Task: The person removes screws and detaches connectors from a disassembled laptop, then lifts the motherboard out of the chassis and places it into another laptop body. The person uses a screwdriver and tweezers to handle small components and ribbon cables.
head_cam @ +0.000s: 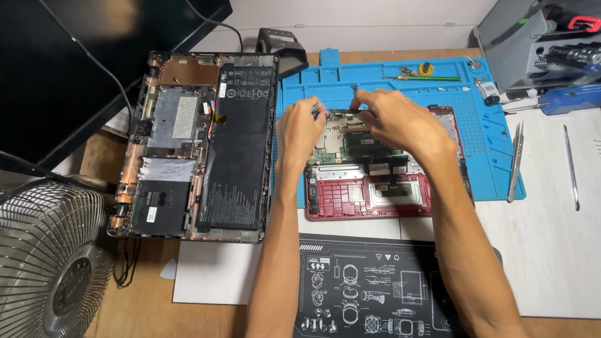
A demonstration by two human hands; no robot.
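A red laptop base (355, 197) lies open on the blue repair mat (493, 162), its green circuit board (343, 144) exposed. My left hand (299, 126) rests over the board's upper left corner, fingers pinched at a small part near the top edge. My right hand (395, 119) reaches across the top of the board, fingertips pinched on a thin dark strip (352, 112) along the far edge. What exactly each fingertip grips is too small to tell.
A second opened laptop (193, 146) with a black battery lies to the left. A fan (41, 265) stands at the lower left and a dark screen (57, 57) at the upper left. Tweezers (515, 161), a metal pry tool (571, 169), screwdrivers (437, 77) and a black diagram mat (358, 293) surround the work.
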